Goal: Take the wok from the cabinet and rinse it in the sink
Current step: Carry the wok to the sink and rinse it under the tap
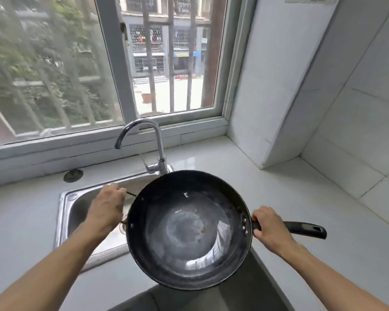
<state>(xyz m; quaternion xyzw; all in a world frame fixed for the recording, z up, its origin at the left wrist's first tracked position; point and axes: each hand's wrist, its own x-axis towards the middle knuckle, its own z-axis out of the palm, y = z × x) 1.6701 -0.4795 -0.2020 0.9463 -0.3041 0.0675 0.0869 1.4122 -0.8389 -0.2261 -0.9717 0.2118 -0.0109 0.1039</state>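
Observation:
A black wok (189, 230) with a worn, shiny bottom hangs level in front of me, its left part over the steel sink (64, 212) and its right part over the counter edge. My right hand (271, 227) grips the long black handle close to the rim. My left hand (107, 207) holds the thin wire loop handle on the wok's left side. The chrome tap (160, 142) stands behind the sink, its spout curving left; no water runs from it.
White stone counter (279, 176) runs around the sink and to the right, meeting a white tiled wall (357, 108). A window with bars (166, 63) is behind the tap. A round metal plug (73, 175) sits left of the tap.

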